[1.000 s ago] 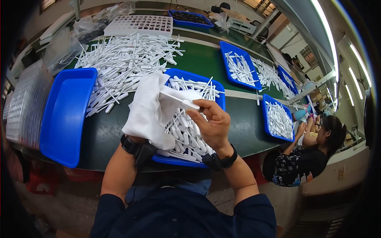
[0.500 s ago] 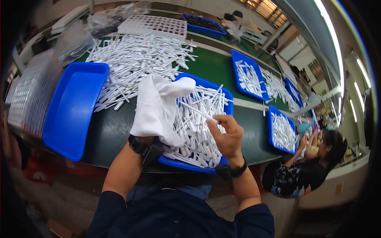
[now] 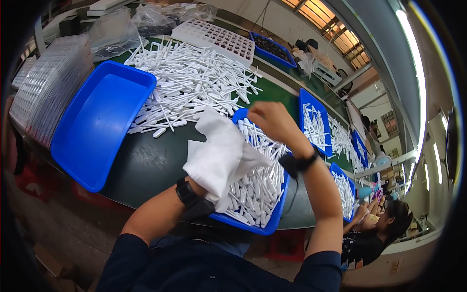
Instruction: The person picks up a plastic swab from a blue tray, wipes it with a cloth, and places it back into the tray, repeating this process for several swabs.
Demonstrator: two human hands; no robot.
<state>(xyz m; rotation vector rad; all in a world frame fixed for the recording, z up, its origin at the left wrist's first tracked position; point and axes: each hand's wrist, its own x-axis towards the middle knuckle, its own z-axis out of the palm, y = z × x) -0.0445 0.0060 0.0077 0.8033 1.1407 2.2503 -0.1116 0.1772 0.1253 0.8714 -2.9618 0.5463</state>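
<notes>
A white cloth (image 3: 211, 155) covers my left hand, which carries it over the near tray; the fingers are hidden underneath. My right hand (image 3: 270, 118) is raised over the far end of that tray, palm down, with its fingers curled in. What it holds, if anything, does not show. The blue tray (image 3: 276, 220) below both hands is heaped with white plastic sticks (image 3: 255, 204), each a thin stem with a wider, flattened end. A large loose pile of the same white sticks (image 3: 187, 78) spreads over the table beyond the cloth.
At left lies a bare blue tray (image 3: 99, 131) beside stacked clear plastic trays (image 3: 53, 90). Behind the pile are a white holed rack (image 3: 214, 39) and crumpled plastic bags (image 3: 114, 39). More blue trays (image 3: 315, 119) of sticks stand at right, where another person (image 3: 374, 233) works.
My right hand has moved up to the tray's far end; the white stick pinched in it before is no longer visible. The cloth over my left hand has shifted and spread. The view has turned.
</notes>
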